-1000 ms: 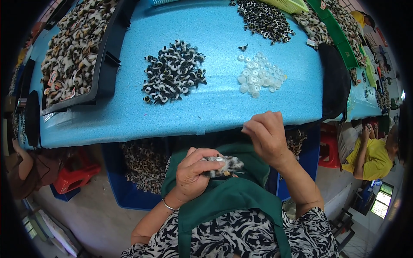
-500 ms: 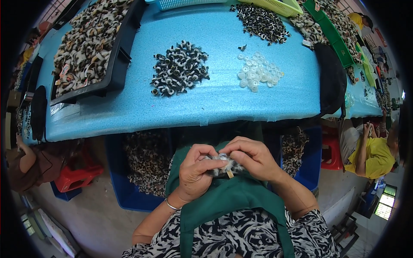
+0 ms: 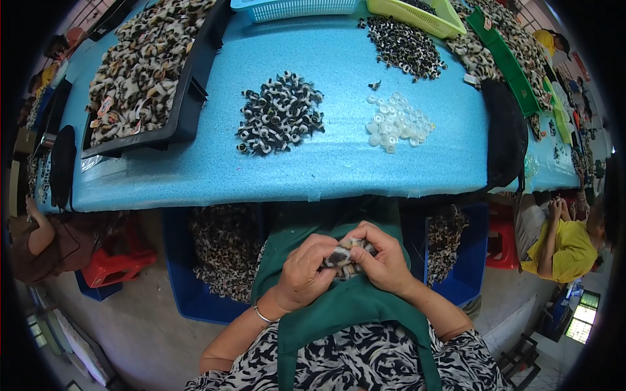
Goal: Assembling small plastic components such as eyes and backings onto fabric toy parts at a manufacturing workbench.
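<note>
Above my lap, over the green apron [image 3: 326,306], both hands grip one small furry piece [image 3: 338,257] in mottled grey, white and brown. My left hand [image 3: 305,268] is closed on its left side, thumb and fingers pinching it. On the other side my right hand [image 3: 385,259] pinches it between thumb and bent fingers. Much of the piece is hidden by the fingers. Beyond the table edge lie a pile of black-and-white eye-like parts with dark tufts [image 3: 277,117] and, to its right, a heap of translucent white plastic discs [image 3: 398,122].
A black tray [image 3: 186,107] of furry pieces stands at the table's left. Blue [image 3: 297,9] and yellow [image 3: 424,18] baskets sit at the back, near small dark parts [image 3: 405,49]. Blue bins [image 3: 189,296] flank my legs. Co-workers sit at both sides, one in a yellow shirt [image 3: 562,241].
The furry piece has been turned between my fingers; its tan tag and the pale round part on it no longer show. The view has shifted slightly, so the table appears lower.
</note>
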